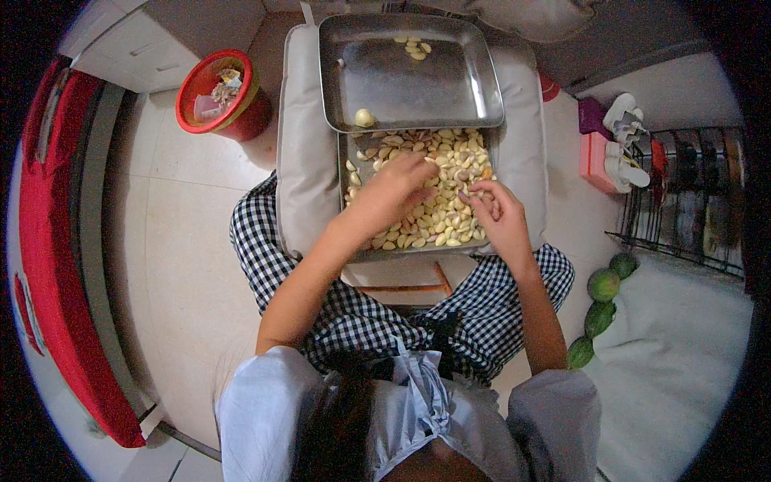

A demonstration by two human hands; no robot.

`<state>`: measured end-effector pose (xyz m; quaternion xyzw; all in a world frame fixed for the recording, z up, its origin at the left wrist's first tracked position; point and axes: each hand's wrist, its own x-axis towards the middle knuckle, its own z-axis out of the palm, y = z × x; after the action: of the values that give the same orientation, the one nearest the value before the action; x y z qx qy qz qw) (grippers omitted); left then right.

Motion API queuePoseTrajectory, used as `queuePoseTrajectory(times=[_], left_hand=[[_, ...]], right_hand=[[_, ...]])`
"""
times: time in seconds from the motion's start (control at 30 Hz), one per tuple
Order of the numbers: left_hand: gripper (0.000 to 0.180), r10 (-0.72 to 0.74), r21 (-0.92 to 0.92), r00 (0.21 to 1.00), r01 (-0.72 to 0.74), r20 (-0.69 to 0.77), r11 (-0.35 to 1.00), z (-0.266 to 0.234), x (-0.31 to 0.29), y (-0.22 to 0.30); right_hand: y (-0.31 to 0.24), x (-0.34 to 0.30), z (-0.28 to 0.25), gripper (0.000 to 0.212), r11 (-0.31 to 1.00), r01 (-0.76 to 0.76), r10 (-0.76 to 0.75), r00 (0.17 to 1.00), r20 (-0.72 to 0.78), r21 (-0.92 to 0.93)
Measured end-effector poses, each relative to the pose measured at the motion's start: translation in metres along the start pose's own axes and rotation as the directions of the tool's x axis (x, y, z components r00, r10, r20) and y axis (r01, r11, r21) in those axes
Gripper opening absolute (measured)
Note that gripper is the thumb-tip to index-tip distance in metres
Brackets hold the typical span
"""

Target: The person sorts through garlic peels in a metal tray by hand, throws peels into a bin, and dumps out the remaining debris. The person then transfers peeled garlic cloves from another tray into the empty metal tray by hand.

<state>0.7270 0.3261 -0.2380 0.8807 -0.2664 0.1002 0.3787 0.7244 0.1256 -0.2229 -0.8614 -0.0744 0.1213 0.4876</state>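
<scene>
A lower metal tray in front of me is spread with pale yellow garlic cloves, some with purplish-brown skin. My left hand is over the middle of the cloves, palm down with fingers curled; motion blurs the fingertips, and anything in them is hidden. On the right side of the tray, my right hand has its thumb and index finger drawn together just above the cloves. A small dark spot shows at their tips, too small to name. The second metal tray overlaps the far edge, holding several cloves and one round bulb.
Both trays rest on a light padded stool between my knees. At the far left stands a red bin with scraps. Right of me are a black wire rack, pale shoes and green round fruits on the floor.
</scene>
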Motion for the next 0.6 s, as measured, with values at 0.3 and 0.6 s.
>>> queuePoseTrajectory(times=[0.3, 0.6], left_hand=[[0.023, 0.039, 0.192, 0.981, -0.077, 0.191, 0.978, 0.014, -0.004, 0.005], [0.014, -0.239, -0.385, 0.970, 0.240, 0.052, 0.891, -0.015, 0.000, 0.005]], right_hand=[[0.004, 0.006, 0.003, 0.019, 0.915, 0.283, -0.268, 0.959, 0.093, -0.288], [-0.004, 0.001, -0.002, 0.019, 0.901, 0.283, -0.300, 0.954, 0.000, -0.328]])
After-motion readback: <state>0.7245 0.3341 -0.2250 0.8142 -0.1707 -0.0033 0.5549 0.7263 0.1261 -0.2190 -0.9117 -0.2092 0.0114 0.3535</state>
